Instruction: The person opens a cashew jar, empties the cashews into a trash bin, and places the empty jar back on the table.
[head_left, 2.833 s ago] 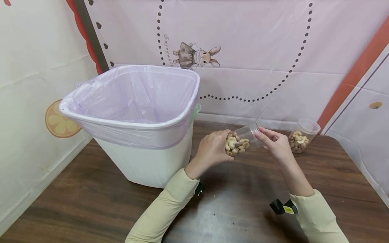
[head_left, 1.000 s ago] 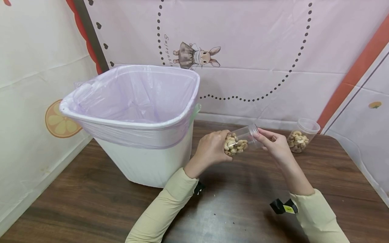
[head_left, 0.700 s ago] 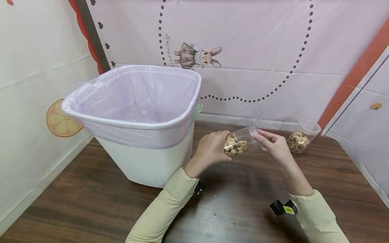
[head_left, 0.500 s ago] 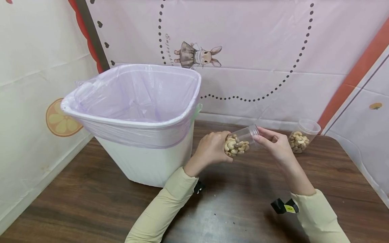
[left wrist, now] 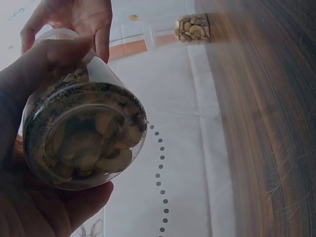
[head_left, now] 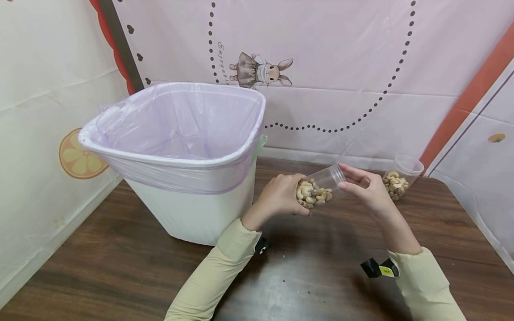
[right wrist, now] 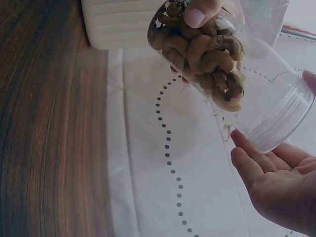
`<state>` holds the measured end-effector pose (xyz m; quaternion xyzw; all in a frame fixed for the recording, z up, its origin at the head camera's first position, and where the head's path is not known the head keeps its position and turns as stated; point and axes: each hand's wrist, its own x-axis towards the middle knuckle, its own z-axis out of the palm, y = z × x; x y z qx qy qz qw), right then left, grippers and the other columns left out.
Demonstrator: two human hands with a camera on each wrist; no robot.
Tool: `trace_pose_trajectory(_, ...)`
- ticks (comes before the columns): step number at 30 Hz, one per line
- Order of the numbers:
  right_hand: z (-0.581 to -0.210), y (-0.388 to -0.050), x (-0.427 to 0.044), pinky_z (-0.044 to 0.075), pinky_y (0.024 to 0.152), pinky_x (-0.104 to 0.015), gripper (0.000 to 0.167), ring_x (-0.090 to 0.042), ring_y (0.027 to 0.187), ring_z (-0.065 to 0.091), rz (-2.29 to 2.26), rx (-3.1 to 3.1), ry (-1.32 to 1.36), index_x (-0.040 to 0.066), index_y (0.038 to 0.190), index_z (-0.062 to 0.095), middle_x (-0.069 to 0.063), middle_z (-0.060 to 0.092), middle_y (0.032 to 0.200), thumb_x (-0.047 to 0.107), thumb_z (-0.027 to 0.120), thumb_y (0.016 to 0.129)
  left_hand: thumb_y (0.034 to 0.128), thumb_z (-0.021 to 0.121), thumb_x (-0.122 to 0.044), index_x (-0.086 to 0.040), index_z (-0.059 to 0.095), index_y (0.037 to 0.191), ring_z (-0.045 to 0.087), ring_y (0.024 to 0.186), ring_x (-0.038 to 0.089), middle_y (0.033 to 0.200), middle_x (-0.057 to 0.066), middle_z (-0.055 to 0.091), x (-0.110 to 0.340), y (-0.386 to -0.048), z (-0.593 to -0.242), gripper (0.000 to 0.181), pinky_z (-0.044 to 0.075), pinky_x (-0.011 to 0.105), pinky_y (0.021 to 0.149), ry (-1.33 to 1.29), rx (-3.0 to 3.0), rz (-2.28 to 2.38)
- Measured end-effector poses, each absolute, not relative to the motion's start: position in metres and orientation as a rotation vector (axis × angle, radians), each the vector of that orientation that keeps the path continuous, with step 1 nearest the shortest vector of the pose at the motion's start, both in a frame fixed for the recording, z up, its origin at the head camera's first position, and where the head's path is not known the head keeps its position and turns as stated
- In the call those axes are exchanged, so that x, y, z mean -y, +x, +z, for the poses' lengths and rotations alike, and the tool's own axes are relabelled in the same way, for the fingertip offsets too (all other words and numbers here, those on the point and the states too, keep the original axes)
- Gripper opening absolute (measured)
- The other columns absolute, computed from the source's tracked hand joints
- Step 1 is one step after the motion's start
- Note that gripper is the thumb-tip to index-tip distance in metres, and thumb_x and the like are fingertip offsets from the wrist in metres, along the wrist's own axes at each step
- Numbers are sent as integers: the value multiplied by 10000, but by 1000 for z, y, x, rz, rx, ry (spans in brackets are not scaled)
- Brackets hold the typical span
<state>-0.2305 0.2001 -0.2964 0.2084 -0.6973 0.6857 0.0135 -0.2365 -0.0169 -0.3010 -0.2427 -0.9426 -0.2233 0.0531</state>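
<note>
In the head view, my left hand grips the base end of a clear plastic jar, which lies tilted with its threaded neck up and to the right. Cashews are gathered in its lower half. My right hand is at the neck, thumb and fingers spread about the rim. In the right wrist view, the right hand's fingers are extended beneath the neck. The left wrist view shows the round jar bottom close up. A second clear jar with cashews stands behind the right hand.
A large white bin with a purple plastic liner stands on the left, beside my left forearm. Small crumbs are scattered on the dark wooden table. A printed cloth backdrop rises behind the table.
The right thumb and fingers have spread wider apart at the jar's neck, and that hand has shifted slightly rightward. The left hand keeps hold of the jar at nearly the same place.
</note>
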Motion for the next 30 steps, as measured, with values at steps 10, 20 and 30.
trace_pose_trajectory(10,-293,-233,-202,440,812,-139,452,24,1017,511,2044,2332,532,6,1326,435,89,556,1179,163,533,913,513,840,-419,-157,562,1162,576,752,129,906,-31,642,16,-237,-299,753,463,248,635,-674,2824,-606)
trace_pose_trajectory(20,-291,-233,-202,454,765,-149,591,86,925,514,1934,2536,333,-132,1327,331,-66,532,1182,293,464,938,477,806,-582,-164,579,1092,573,706,102,830,-61,616,16,-237,-301,777,457,233,590,-679,2810,-504)
trace_pose_trajectory(30,-290,-231,-198,453,760,-151,586,86,888,532,1860,2607,288,-118,1311,376,-24,628,1087,309,493,926,487,819,-548,-175,583,1108,591,729,119,872,-49,642,14,-237,-304,762,465,234,596,-657,2812,-471)
